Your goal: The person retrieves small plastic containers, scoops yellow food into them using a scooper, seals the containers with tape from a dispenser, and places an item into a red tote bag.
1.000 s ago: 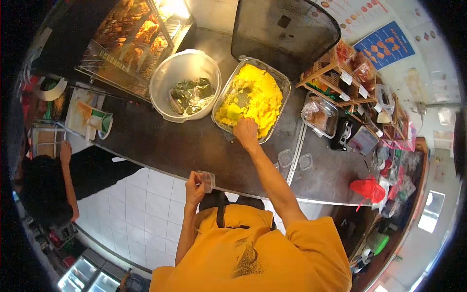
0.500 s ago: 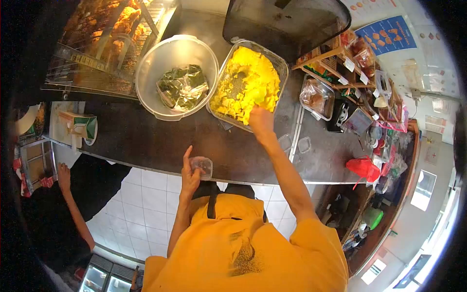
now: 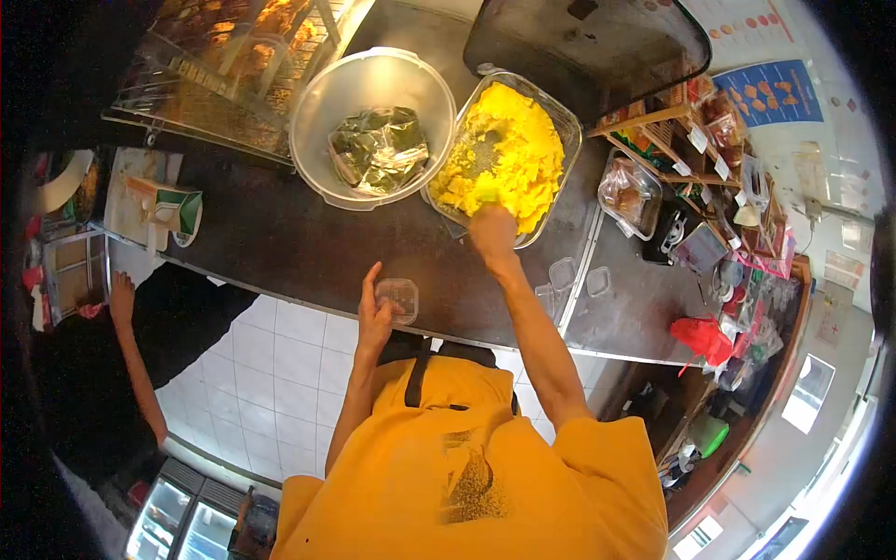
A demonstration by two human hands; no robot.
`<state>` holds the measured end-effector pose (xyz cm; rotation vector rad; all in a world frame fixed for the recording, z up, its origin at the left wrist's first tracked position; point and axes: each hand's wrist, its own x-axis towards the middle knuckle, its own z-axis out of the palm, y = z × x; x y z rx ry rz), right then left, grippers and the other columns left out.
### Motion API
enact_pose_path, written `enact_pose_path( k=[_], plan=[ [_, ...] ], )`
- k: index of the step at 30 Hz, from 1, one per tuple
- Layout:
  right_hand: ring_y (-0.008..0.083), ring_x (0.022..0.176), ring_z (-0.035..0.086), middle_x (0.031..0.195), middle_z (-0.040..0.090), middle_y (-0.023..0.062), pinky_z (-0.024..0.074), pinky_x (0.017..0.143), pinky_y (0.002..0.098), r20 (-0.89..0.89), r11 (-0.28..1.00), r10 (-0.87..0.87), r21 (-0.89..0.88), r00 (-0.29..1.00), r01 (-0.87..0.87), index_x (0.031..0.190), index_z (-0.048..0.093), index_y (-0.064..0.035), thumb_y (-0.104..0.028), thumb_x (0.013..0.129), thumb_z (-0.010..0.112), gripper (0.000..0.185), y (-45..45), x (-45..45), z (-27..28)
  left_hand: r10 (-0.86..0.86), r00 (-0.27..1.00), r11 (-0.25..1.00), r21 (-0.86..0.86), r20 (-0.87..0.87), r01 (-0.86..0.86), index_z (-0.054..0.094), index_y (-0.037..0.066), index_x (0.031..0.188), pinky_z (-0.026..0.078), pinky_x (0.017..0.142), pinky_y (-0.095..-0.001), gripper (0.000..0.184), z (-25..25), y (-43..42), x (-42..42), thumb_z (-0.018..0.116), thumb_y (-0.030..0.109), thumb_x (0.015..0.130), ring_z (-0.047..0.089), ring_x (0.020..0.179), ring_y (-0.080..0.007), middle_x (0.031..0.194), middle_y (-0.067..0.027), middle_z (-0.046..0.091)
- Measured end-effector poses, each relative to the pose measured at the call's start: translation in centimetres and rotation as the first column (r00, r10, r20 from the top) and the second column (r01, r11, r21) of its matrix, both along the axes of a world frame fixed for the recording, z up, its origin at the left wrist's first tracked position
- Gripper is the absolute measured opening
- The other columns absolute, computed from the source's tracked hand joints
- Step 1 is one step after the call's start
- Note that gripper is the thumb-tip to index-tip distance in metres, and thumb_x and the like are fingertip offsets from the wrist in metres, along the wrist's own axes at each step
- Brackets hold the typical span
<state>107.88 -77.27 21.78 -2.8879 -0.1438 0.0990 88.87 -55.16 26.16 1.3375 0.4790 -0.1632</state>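
My left hand (image 3: pixel 375 315), index finger stretched out, holds a small clear plastic tub (image 3: pixel 400 301) at the counter's near edge. My right hand (image 3: pixel 493 229) is closed at the near side of a clear rectangular container (image 3: pixel 572 154) full of crumbly yellow food (image 3: pixel 523 131). A yellowish-green tip shows just beyond its fingers, too blurred to name. Left of that container stands a large translucent round tub (image 3: pixel 313 126), with a bundle of dark green leaves and shiny wrapping (image 3: pixel 378 149) inside.
Clear lids (image 3: pixel 563 273) lie on the dark counter (image 3: pixel 271 233). At right are a plastic box of wrapped food (image 3: pixel 630 191), a wooden rack (image 3: pixel 667 126) and a red bag (image 3: pixel 702 336). A glass case (image 3: pixel 224 84) stands back left. Another person's arm (image 3: pixel 135 355) is at left.
The whole view has shifted a little. My right hand has moved left along the near side of the yellow food. My left hand still holds the small tub.
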Motion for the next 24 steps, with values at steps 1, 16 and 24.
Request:
enact_pose_path(
  k=[1,16,24],
  plan=[
    [0.0358,0.057,0.066,0.06,0.063,0.0188,0.0542,0.055,0.0459,-0.021,0.997,-0.004,-0.072,1.0,0.003,0.063,0.067,-0.004,-0.017,0.078,0.058,0.021,-0.3,0.2,0.3,0.009,1.0,1.0,0.01,0.001,-0.009,0.032,0.011,0.151,0.054,0.072,-0.0262,0.073,0.1,0.0,-0.1,0.041,-0.002,0.079,0.063,0.077,-0.014,0.112,-0.014,0.062],
    [0.008,0.063,0.052,0.069,0.064,0.0028,0.043,0.059,0.0266,-0.557,0.347,0.054,0.788,0.829,0.508,0.095,0.073,0.0022,-0.025,0.094,0.064,0.029,0.3,0.1,1.3,0.054,0.977,0.903,-0.407,-0.204,-0.135,0.049,0.006,0.138,0.057,0.089,-0.0452,0.049,3.6,-0.1,0.8,0.049,0.028,0.094,0.063,0.106,-0.0237,0.126,-0.0093,0.059],
    [0.033,0.066,0.066,0.073,0.067,0.0197,0.0516,0.063,0.0415,-0.104,0.87,0.057,0.493,0.993,0.002,0.085,0.072,-0.0002,-0.016,0.086,0.063,0.018,0.6,0.7,0.0,0.053,0.994,0.826,-0.555,-0.094,-0.097,0.043,0.009,0.136,0.053,0.094,-0.0496,0.044,3.9,-3.0,6.7,0.049,0.031,0.098,0.061,0.113,-0.0301,0.127,-0.0137,0.056]
  ],
)
